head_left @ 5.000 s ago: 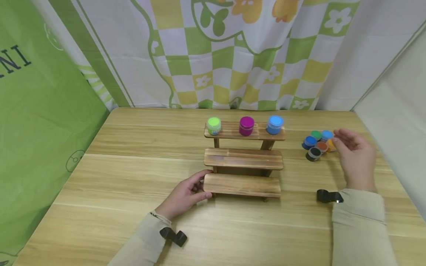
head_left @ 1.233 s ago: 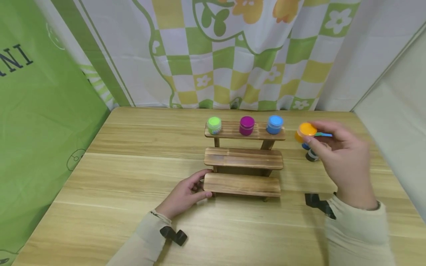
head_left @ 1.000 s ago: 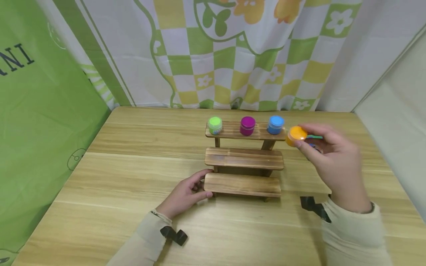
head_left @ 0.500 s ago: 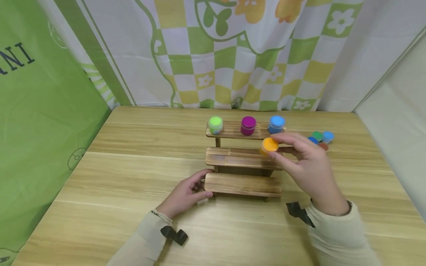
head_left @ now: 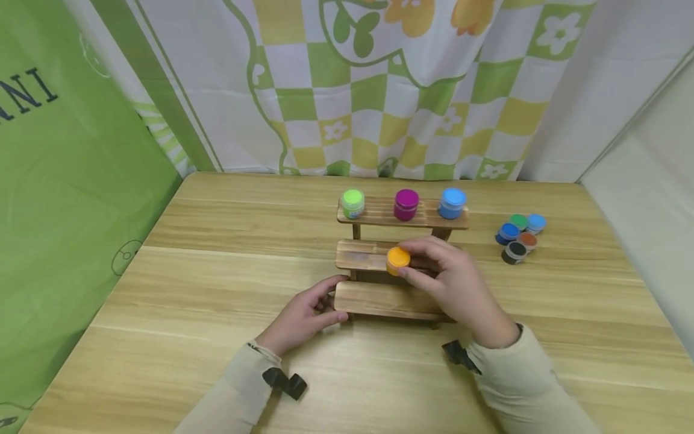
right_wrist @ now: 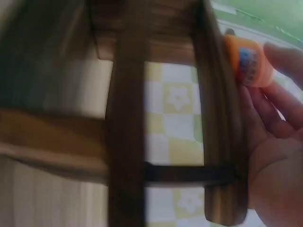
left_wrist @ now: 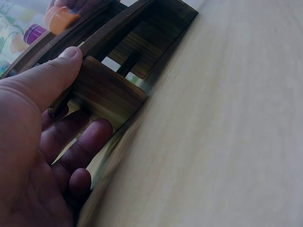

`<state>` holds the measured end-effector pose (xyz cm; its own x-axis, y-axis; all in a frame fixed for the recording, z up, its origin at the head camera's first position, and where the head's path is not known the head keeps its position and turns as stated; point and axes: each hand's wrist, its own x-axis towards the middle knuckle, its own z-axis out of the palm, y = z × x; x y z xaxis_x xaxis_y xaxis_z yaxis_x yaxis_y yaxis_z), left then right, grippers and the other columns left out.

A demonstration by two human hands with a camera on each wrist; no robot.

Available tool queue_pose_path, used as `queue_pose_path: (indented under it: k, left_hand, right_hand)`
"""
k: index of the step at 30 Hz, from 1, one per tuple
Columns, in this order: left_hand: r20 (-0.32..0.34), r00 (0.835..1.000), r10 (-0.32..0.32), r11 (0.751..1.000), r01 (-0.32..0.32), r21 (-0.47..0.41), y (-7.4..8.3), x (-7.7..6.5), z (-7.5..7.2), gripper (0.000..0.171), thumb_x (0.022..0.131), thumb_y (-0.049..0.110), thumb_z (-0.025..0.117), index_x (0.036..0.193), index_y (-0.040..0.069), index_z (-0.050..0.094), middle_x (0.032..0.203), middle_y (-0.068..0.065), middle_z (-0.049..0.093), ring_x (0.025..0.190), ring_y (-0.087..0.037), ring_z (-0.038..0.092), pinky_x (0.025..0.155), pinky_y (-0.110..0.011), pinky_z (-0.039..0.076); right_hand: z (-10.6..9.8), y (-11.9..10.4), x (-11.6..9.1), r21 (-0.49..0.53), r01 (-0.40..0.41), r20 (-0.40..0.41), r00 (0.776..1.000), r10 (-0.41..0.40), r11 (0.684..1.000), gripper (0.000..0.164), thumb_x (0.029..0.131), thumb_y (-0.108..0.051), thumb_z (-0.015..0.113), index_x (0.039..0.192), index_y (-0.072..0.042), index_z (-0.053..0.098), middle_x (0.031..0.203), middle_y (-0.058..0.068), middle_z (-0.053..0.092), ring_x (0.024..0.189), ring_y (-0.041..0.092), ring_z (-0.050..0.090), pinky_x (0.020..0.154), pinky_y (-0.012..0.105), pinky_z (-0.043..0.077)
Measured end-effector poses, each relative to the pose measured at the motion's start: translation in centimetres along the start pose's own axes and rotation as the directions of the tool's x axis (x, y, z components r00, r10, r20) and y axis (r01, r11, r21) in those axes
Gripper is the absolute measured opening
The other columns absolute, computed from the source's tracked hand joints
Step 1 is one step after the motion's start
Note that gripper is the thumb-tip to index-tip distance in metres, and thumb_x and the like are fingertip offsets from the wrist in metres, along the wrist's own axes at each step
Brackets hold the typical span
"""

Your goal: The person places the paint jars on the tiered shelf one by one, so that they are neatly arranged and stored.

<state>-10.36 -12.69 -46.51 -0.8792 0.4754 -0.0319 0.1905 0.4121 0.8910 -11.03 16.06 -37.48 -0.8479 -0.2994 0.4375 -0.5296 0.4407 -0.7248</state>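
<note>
My right hand [head_left: 452, 280] pinches a small orange paint jar [head_left: 398, 258] between thumb and fingers, at the middle shelf of a three-tier wooden stand [head_left: 385, 298]. In the right wrist view a printed label shows on the orange jar [right_wrist: 248, 64], right beside a shelf edge. My left hand [head_left: 300, 316] holds the left end of the bottom shelf, thumb at the front and fingers behind. The left wrist view shows that thumb [left_wrist: 57, 75] against the dark wooden edge. On the top shelf stand a lime green jar [head_left: 353, 204], a purple jar [head_left: 406, 205] and a light blue jar [head_left: 452, 204].
Right of the stand, several more jars cluster on the wooden table [head_left: 238, 241]: green [head_left: 518, 222], light blue [head_left: 536, 223], dark blue [head_left: 507, 233], brown-red [head_left: 528, 242] and black [head_left: 514, 252]. A checkered curtain [head_left: 368, 96] hangs behind the table.
My right hand has picked the orange jar out of the cluster and carried it left to the middle shelf. The left hand has stayed at the stand's end.
</note>
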Motion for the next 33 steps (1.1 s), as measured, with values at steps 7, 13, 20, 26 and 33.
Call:
queue_pose_path:
  k: [7,13,20,26,33]
  left_hand:
    - [0.001,1.000,0.002,1.000,-0.002,-0.002,0.0,0.1,0.0,0.066,0.091,0.034,0.075,0.150,0.030,0.045,0.115,0.002,0.064,0.096,-0.016,0.061,0.077,-0.033,0.053]
    - [0.001,1.000,-0.001,1.000,0.001,-0.002,0.0,0.1,0.1,0.066,0.091,0.035,0.074,0.150,0.030,0.045,0.115,0.001,0.064,0.096,-0.017,0.060,0.077,-0.033,0.052]
    - [-0.004,1.000,-0.015,1.000,0.015,-0.013,0.0,0.1,0.1,0.066,0.090,0.034,0.075,0.149,0.029,0.046,0.118,0.001,0.065,0.095,-0.016,0.062,0.079,-0.033,0.053]
    - [-0.005,1.000,-0.018,1.000,0.018,-0.015,0.0,0.1,0.1,0.066,0.090,0.034,0.075,0.150,0.028,0.046,0.119,0.001,0.065,0.095,-0.015,0.062,0.080,-0.033,0.053]
    - [-0.011,1.000,-0.018,1.000,0.017,-0.008,-0.1,0.1,0.1,0.067,0.090,0.034,0.076,0.149,0.026,0.047,0.118,0.000,0.066,0.095,-0.016,0.062,0.079,-0.034,0.052]
  right_hand:
    - [1.0,-0.1,0.0,-0.005,-0.040,-0.023,0.999,0.040,0.999,0.035,0.081,0.002,0.081,0.114,0.001,0.070,0.112,0.007,0.069,0.097,0.019,0.069,0.080,0.021,0.056]
    - [1.9,-0.4,0.0,-0.028,-0.053,-0.075,0.996,0.051,0.998,0.035,0.081,0.002,0.082,0.113,0.002,0.070,0.111,0.011,0.069,0.095,0.022,0.070,0.080,0.024,0.057]
    - [2.7,-0.7,0.1,-0.094,-0.049,-0.112,0.993,0.038,0.994,0.036,0.081,-0.006,0.084,0.115,-0.002,0.072,0.109,0.007,0.070,0.092,0.016,0.070,0.079,0.022,0.056]
    - [3.3,-0.8,0.2,-0.198,-0.006,-0.121,0.992,-0.019,0.980,0.039,0.083,-0.009,0.084,0.120,-0.008,0.073,0.107,0.003,0.071,0.088,0.013,0.066,0.076,0.029,0.057]
    - [3.7,-0.8,0.3,-0.363,0.042,-0.082,0.994,-0.077,0.931,0.042,0.086,-0.018,0.081,0.127,-0.010,0.071,0.108,0.005,0.071,0.097,0.022,0.064,0.085,0.040,0.053]
